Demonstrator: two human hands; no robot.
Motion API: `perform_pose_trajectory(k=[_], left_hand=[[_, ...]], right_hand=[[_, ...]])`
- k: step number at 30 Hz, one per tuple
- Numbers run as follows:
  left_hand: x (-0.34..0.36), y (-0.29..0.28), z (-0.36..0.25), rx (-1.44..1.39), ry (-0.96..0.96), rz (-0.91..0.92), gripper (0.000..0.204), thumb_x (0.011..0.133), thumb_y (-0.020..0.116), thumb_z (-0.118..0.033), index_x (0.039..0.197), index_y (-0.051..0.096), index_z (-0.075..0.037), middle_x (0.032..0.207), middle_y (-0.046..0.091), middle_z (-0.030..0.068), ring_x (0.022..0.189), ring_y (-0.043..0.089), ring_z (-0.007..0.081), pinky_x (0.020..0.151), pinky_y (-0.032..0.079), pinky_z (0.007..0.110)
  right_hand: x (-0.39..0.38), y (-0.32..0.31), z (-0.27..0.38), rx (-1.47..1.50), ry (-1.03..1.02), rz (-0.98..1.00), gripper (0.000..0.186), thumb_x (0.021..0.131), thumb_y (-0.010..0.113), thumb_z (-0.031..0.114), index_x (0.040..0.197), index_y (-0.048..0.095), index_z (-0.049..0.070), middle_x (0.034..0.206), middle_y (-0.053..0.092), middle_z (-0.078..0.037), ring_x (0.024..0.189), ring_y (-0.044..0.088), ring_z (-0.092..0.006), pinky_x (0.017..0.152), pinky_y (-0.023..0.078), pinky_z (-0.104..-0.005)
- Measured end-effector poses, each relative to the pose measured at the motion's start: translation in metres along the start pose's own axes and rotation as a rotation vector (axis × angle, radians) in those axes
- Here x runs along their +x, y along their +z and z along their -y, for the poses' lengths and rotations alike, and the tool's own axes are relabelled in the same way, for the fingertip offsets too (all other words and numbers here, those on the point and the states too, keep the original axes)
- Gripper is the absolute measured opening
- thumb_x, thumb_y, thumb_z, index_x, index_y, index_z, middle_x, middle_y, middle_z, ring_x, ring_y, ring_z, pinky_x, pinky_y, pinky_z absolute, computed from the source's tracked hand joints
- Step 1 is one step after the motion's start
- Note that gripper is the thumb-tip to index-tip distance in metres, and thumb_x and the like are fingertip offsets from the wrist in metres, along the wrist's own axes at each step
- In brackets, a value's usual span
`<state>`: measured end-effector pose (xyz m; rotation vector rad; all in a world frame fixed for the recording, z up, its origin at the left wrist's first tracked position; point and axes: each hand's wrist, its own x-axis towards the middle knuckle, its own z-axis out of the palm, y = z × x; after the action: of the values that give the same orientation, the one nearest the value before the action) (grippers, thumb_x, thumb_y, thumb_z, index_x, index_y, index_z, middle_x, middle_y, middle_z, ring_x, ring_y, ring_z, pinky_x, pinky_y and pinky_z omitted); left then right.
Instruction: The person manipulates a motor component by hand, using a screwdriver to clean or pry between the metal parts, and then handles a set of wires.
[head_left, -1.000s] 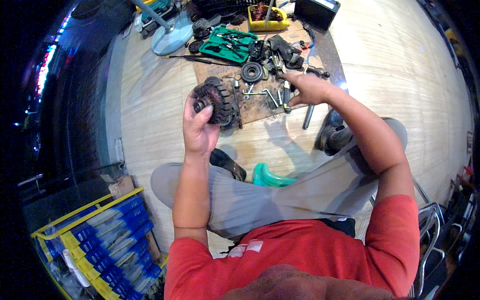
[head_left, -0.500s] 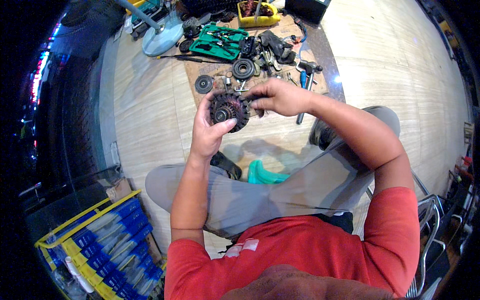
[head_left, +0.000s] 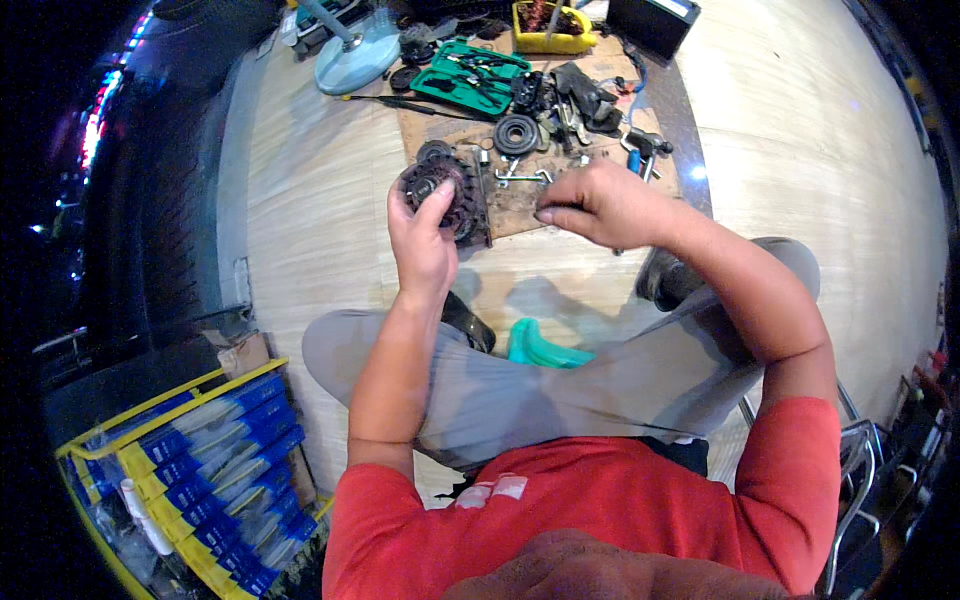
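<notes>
My left hand (head_left: 422, 240) grips a dark, grimy toothed wheel (head_left: 452, 208) with a central hub, thumb across its face, over the left side of the cardboard (head_left: 515, 213). My right hand (head_left: 610, 205) hovers to the right, fingers curled and pinched; whatever is between the fingertips is hidden. Near its fingers lie small bent metal wrenches (head_left: 520, 177). A black ring part (head_left: 516, 133) sits behind them. A hammer (head_left: 648, 141) and blue-handled tool (head_left: 633, 161) lie farther right.
An open green tool case (head_left: 470, 75), yellow tub (head_left: 552, 37), black box (head_left: 650, 30) and round pale-blue base with pole (head_left: 355, 62) stand at the back. A green curved object (head_left: 540, 350) lies below my legs. A yellow rack (head_left: 215, 470) is left, metal chair (head_left: 850, 450) right.
My right hand left the tools at the right, came against the wheel, then drew back rightward with fingers more curled. My left hand shifted rightward, then moved back up slightly with the wheel.
</notes>
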<state>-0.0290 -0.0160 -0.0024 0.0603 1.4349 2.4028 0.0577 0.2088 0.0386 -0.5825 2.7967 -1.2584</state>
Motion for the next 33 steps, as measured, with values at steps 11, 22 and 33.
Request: perform_pose_trajectory(k=[11,22,33], left_hand=[[0.014,-0.026,-0.010,-0.267,-0.031,-0.021,0.029,0.091,0.058,-0.023,0.114,0.058,-0.006,0.103,0.066,0.0079,0.088,0.062,0.0217,0.075,0.051,0.038],[0.020,-0.035,-0.031,-0.284,0.040,-0.007,0.030,0.090,0.059,-0.022,0.115,0.057,-0.006,0.103,0.066,0.0095,0.086,0.063,0.0244,0.074,0.052,0.039],[0.000,-0.012,-0.014,-0.144,0.066,0.130,0.036,0.089,0.057,-0.015,0.123,0.052,-0.005,0.113,0.063,0.0095,0.101,0.063,0.0237,0.085,0.053,0.039]], right_hand=[[0.000,0.032,-0.041,-0.200,0.202,-0.094,0.018,0.089,0.062,0.021,0.090,0.067,0.004,0.080,0.065,-0.018,0.075,0.063,-0.0390,0.065,0.050,-0.0459],[0.017,-0.002,-0.060,-0.230,0.301,-0.216,0.024,0.091,0.060,0.030,0.091,0.069,0.007,0.084,0.066,-0.018,0.079,0.063,-0.0396,0.070,0.050,-0.0483],[0.014,0.014,-0.065,-0.245,0.268,0.049,0.047,0.082,0.067,0.024,0.123,0.054,0.005,0.091,0.065,-0.026,0.088,0.062,-0.0434,0.079,0.049,-0.0500]])
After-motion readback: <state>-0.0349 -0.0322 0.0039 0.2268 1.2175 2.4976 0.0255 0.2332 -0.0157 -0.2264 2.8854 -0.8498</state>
